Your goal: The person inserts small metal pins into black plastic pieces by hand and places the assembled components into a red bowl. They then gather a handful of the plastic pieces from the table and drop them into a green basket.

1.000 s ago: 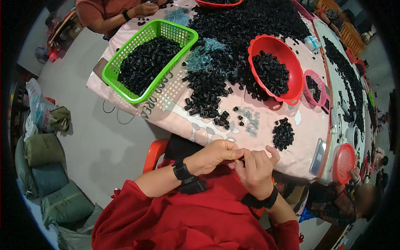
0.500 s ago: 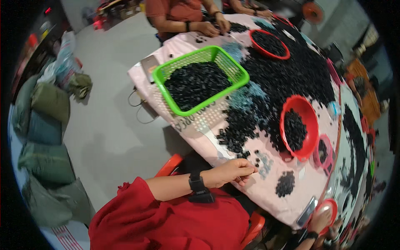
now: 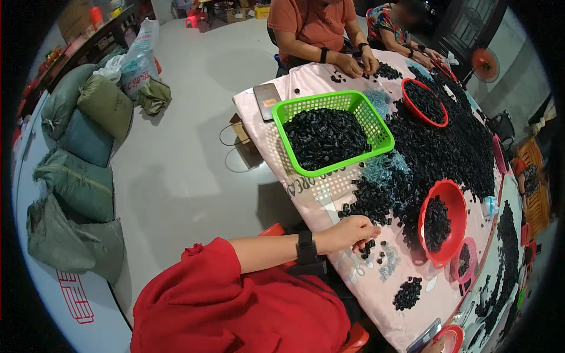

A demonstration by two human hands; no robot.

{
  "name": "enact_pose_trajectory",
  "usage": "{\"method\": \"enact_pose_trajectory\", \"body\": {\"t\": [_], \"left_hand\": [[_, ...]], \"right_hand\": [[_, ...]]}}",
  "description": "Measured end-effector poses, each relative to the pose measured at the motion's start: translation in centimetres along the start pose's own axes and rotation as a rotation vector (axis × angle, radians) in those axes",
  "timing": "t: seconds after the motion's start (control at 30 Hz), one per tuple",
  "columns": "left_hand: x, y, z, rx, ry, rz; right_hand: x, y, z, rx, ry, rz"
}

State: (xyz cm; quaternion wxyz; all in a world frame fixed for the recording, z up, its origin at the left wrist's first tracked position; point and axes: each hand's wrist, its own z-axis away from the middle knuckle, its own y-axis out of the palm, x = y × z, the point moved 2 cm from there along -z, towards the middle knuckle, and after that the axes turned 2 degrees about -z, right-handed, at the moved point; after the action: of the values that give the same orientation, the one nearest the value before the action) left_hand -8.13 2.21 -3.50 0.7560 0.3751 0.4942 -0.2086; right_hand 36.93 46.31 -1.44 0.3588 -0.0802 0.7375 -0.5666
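My left hand (image 3: 347, 231), with a black watch on the wrist and a red sleeve behind it, rests on the pale tablecloth (image 3: 306, 194). Its curled fingertips touch a few loose small black plastic pieces (image 3: 369, 247). Whether any piece is pinched between the fingers is hidden. A large heap of the same black pieces (image 3: 447, 147) spreads across the table beyond the hand. A red bowl (image 3: 453, 189) holding some pieces stands just right of the hand. My right hand is out of view.
A green basket (image 3: 376, 126) full of black pieces sits at the table's left edge, with a phone (image 3: 266, 94) beside it. A second red bowl (image 3: 412, 88) is farther back. Two other people work at the far end. Stuffed sacks (image 3: 76, 176) lie on the floor to the left.
The view has swung left. My two hands were together near my lap; now the left hand has reached out onto the loose pieces, and the right hand has left the view.
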Motion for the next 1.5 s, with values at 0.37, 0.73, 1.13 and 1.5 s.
{"method": "enact_pose_trajectory", "body": {"t": [0.37,0.73,1.13,1.5], "left_hand": [[-2.0,-0.4,-3.3,-0.374,0.629,-1.298],[-2.5,0.4,-3.5,-0.336,0.578,-1.43],[-3.0,0.6,-3.8,-0.325,0.516,-1.424],[-3.5,1.1,-4.6,-0.319,0.524,-1.389]], "right_hand": [[4.2,-4.7,-0.1,0.051,-0.019,0.0],[-0.3,2.5,-4.9,0.09,0.166,-0.377],[-4.3,4.0,-10.9,0.099,0.338,-0.067],[-3.8,9.2,-11.8,0.358,0.321,0.073]]}}
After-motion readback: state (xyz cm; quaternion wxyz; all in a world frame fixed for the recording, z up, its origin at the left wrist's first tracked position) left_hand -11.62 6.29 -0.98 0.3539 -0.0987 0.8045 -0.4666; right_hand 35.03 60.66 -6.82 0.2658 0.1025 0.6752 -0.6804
